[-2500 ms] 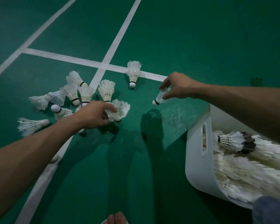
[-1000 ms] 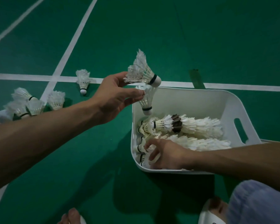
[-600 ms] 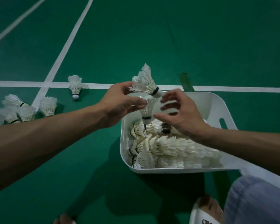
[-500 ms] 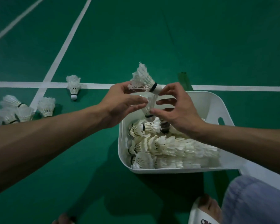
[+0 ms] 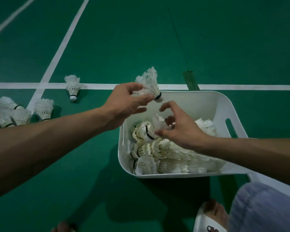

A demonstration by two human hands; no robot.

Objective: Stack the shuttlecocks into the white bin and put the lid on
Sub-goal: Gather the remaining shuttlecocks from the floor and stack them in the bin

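Observation:
The white bin (image 5: 208,101) stands on the green court floor, holding rows of stacked white shuttlecocks (image 5: 167,151). Over its far left corner my left hand (image 5: 126,104) pinches one shuttlecock (image 5: 151,84) by its feathers, cork pointing down and right. My right hand (image 5: 179,129) is over the bin and grips another shuttlecock (image 5: 155,127) with its fingertips, cork toward the lower left. Several loose shuttlecocks (image 5: 43,109) lie on the floor at the left, and one more shuttlecock (image 5: 72,87) stands on the white line. No lid is clearly in view.
White court lines (image 5: 64,41) cross the green floor. A dark green tape strip (image 5: 190,80) lies beyond the bin. My knee in blue cloth (image 5: 264,208) and a foot in a white sandal (image 5: 209,218) are at the lower right.
My right hand has taken the lower shuttlecock from my left hand and carried it down over the bin. My left hand keeps the upper shuttlecock.

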